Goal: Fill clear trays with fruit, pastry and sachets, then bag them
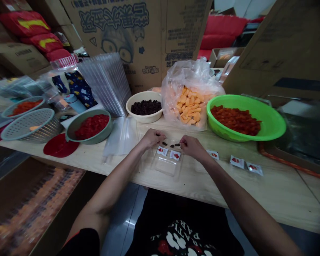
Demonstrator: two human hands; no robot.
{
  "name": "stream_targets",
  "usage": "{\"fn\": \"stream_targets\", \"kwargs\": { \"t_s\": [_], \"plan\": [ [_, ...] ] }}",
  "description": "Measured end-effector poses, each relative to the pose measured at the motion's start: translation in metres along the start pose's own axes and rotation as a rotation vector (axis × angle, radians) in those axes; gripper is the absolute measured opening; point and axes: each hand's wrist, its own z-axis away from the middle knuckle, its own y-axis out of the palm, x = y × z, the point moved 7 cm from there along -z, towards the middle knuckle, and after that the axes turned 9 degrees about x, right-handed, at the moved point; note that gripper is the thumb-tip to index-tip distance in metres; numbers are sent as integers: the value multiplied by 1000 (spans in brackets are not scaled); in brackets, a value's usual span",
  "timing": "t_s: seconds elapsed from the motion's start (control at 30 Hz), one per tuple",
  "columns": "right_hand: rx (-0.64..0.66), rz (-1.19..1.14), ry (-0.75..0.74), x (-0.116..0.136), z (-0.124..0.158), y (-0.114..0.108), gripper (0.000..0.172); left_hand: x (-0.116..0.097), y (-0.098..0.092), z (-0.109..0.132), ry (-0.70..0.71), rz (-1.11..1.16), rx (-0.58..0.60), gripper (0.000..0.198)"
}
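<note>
Hands are being held curled over a clear tray (167,161) on the wooden table (282,192): dark fruit pieces (172,145) are being pinched by the left hand (151,138) and right hand (191,145), fingers nearly closed. Small packets (168,153) are being kept in the tray; a cream bowl (144,106) is sitting behind.

A pale wooden table (282,192) bears a green bowl (272,122), cream bowl (144,119), sachets (237,161) and a clear tray (166,163)
</note>
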Motion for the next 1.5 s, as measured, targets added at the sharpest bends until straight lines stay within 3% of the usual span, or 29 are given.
{"fn": "stream_targets", "kwargs": {
  "t_s": [0.07, 0.13, 0.27, 0.43, 0.53, 0.6, 0.7, 0.8, 0.87, 0.93, 1.07, 1.17, 1.33, 1.5],
  "plan": [
    [28, 92, 7, 2, 4, 5, 19, -3, -6, -5, 29, -342, -37, 16],
    [51, 130, -6, 4, 6, 7, 20, -4, -2, -9, 43, -508, 3, 14],
    [70, 166, -35, 2, 9, 1, 22, -2, 10, -11, 46, -595, 69, 17],
    [87, 202, -167, 5, 17, -1, 38, 3, 17, -14, 25, -672, 48, 14],
    [64, 135, -206, 3, 20, -7, 33, 5, 17, -13, -6, -683, 19, 12],
    [-44, -35, -149, -14, 23, -27, 30, 4, 15, -8, -19, -674, -1, 12],
    [-249, -365, 20, -68, 37, -70, 24, -3, 10, 2, -23, -645, -30, 15],
    [-322, -667, 118, -120, 58, -97, 19, -18, 11, 8, -10, -543, -113, 18],
    [-285, -781, 108, -135, 66, -100, 18, -35, 25, 4, 38, -455, -136, 16],
    [-247, -747, 103, -136, 68, -95, 19, -57, 53, -6, 119, -421, -90, 13],
    [-315, -286, 202, -124, 61, -75, 21, -100, 119, -34, 232, -554, 32, 18],
    [-399, -30, 239, -118, 56, -59, 25, -115, 151, -50, 247, -666, 98, 24],
    [-352, 26, 193, -127, 56, -41, 24, -108, 165, -63, 185, -728, 166, 16],
    [-245, 99, 21, -131, 66, -46, 43, -100, 164, -66, 169, -721, 186, 16]
  ]
}}
